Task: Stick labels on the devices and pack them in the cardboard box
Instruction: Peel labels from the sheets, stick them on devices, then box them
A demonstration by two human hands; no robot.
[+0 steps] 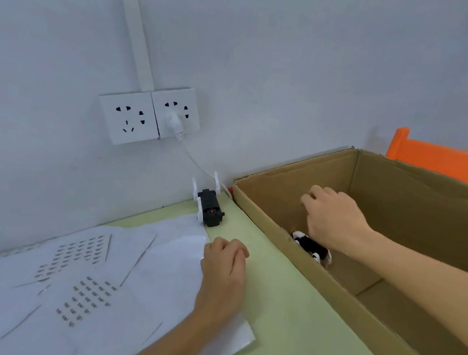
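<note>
Cardboard box (pixel 421 203) holds a black-and-white device (pixel 311 246); right hand (pixel 333 218) hovers inside, grip loosely curled, empty. Left hand (pixel 223 275) rests on label sheets (pixel 84 288), grip curled, empty.

Soft even light, edges warped and blurred

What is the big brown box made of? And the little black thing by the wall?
The box looks like matte brown cardboard, with raw edges and creases. The little device by the wall looks like hard plastic, black with white parts, slightly shiny; that is only a guess.
</note>
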